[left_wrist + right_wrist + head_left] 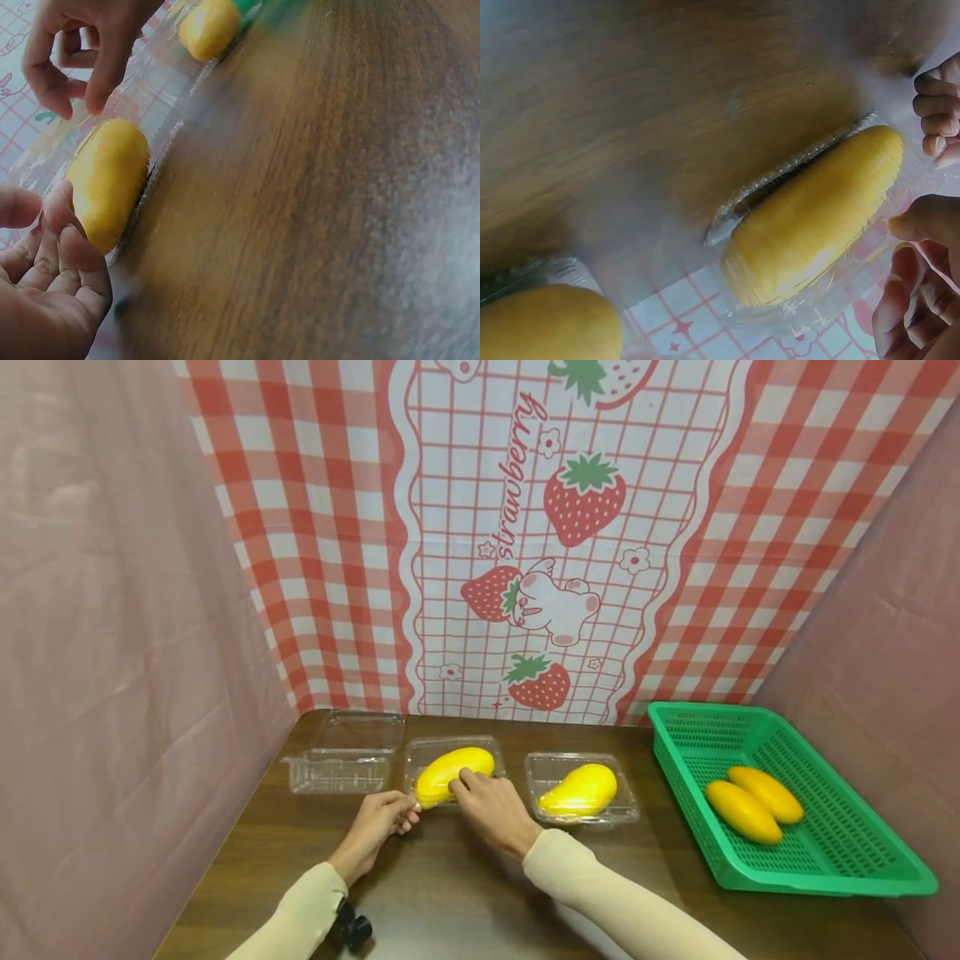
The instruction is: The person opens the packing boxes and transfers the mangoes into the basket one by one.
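Note:
A yellow mango lies in a clear plastic box at the middle of the table; ridged clear plastic shows over it in the right wrist view. At the box's front left corner my left hand pinches the plastic edge between thumb and fingertips, beside the mango's narrow end. My right hand is over the mango's right side, its fingers loosely bent and nothing visible between them. To the right, a second mango sits in another clear box.
An opened clear box with its lid tilted back stands at the left. On the right, a green basket holds two mangoes. A checked strawberry cloth hangs behind the wooden table; pink curtains flank both sides.

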Motion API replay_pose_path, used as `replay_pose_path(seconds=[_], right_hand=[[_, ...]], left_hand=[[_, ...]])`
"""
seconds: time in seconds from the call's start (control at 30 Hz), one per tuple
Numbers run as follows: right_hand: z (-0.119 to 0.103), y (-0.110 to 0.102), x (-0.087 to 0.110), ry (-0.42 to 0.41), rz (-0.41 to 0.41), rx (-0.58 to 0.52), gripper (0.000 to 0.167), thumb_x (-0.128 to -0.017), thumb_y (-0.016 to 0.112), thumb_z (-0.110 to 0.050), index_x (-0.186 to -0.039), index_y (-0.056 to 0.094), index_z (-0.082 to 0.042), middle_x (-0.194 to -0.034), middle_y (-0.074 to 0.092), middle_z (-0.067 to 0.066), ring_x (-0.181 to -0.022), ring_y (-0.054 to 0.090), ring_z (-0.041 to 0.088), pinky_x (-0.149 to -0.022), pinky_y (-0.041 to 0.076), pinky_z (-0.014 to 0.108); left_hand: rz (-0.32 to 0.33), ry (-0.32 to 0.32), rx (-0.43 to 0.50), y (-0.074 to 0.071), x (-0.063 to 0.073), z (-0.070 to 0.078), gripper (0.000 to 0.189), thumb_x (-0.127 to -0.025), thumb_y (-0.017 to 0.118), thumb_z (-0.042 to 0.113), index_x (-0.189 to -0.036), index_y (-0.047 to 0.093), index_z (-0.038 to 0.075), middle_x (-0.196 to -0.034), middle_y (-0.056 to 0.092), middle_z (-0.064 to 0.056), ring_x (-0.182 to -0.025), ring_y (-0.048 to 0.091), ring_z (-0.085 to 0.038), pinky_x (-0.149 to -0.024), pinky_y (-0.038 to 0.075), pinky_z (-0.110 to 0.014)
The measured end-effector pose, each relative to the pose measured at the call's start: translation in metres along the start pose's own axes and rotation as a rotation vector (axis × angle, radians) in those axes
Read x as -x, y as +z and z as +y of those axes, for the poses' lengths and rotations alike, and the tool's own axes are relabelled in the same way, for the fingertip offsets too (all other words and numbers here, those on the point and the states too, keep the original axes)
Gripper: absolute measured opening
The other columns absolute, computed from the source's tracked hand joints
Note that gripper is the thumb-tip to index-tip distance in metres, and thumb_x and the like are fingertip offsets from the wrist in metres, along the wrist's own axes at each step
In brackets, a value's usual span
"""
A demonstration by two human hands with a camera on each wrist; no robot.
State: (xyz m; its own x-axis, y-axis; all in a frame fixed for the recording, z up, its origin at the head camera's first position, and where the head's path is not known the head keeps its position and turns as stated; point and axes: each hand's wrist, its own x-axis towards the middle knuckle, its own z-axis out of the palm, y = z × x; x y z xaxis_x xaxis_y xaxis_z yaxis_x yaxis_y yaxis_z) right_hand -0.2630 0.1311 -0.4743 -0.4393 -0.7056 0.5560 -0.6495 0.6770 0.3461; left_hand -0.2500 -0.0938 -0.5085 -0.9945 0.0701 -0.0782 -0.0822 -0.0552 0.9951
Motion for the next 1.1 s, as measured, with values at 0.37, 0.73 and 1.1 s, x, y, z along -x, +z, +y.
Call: replay_pose_path(seconds=[0.37, 0.73, 1.1], right_hand=[[0.012, 0.000, 0.018, 0.045, 0.015, 0.026, 0.011, -0.090, 0.058, 0.001, -0.084, 0.057, -0.009, -0.080, 0.051, 0.004, -0.055, 0.054, 0.019, -0.037, 0.043, 0.034], [0.026, -0.001, 0.015, 0.022, 0.150, -0.002, 0.014, -0.090, 0.064, -0.009, -0.077, 0.059, -0.008, -0.075, 0.053, 0.003, -0.044, 0.046, 0.016, -0.034, 0.039, 0.031], [0.033, -0.009, 0.010, 0.053, 0.062, -0.141, 0.014, -0.087, 0.073, -0.005, -0.080, 0.061, -0.010, -0.076, 0.051, 0.001, -0.048, 0.045, 0.013, -0.039, 0.038, 0.026]], left_hand=[[-0.010, -0.007, -0.027, -0.003, 0.000, 0.003, 0.019, -0.098, 0.065, 0.008, -0.093, 0.069, -0.009, -0.076, 0.066, -0.006, -0.064, 0.055, -0.012, -0.060, 0.050, -0.022], [0.012, 0.007, -0.004, -0.001, 0.000, 0.002, 0.016, -0.097, 0.065, 0.005, -0.091, 0.070, -0.010, -0.076, 0.066, -0.007, -0.063, 0.054, -0.012, -0.059, 0.048, -0.021], [0.017, 0.003, 0.005, 0.003, 0.004, 0.003, 0.018, -0.096, 0.066, 0.005, -0.093, 0.069, -0.012, -0.076, 0.066, -0.008, -0.063, 0.054, -0.012, -0.058, 0.048, -0.022]])
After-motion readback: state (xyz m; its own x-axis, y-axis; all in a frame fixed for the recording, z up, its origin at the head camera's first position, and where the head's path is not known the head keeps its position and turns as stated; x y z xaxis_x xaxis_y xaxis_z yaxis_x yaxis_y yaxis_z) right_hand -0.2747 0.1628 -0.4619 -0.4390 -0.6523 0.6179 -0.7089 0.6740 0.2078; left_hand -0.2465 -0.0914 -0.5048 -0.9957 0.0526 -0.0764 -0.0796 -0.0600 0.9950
